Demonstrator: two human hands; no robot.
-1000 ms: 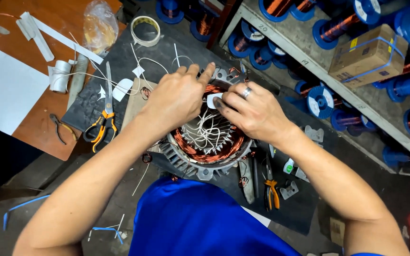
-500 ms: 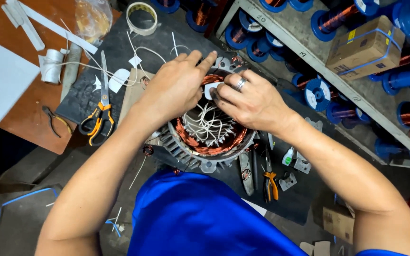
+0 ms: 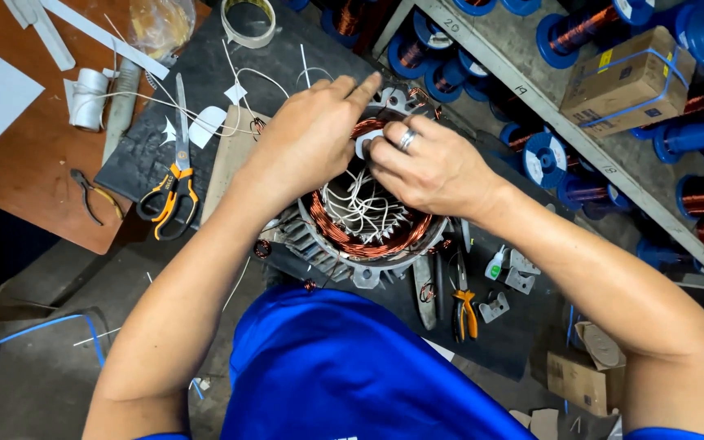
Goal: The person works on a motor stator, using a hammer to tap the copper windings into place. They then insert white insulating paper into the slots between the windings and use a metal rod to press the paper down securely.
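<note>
Copper windings ring the motor stator (image 3: 364, 232), which sits on a dark mat (image 3: 523, 334) near the mat's middle, white leads bunched in its bore. Over its far rim the left hand (image 3: 307, 143) and the ringed right hand (image 3: 433, 167) meet, fingers pinched together on a small white insulation piece (image 3: 366, 145). Orange-handled scissors (image 3: 174, 183) lie at the mat's left edge; a tape roll (image 3: 248, 20) sits at its far edge.
</note>
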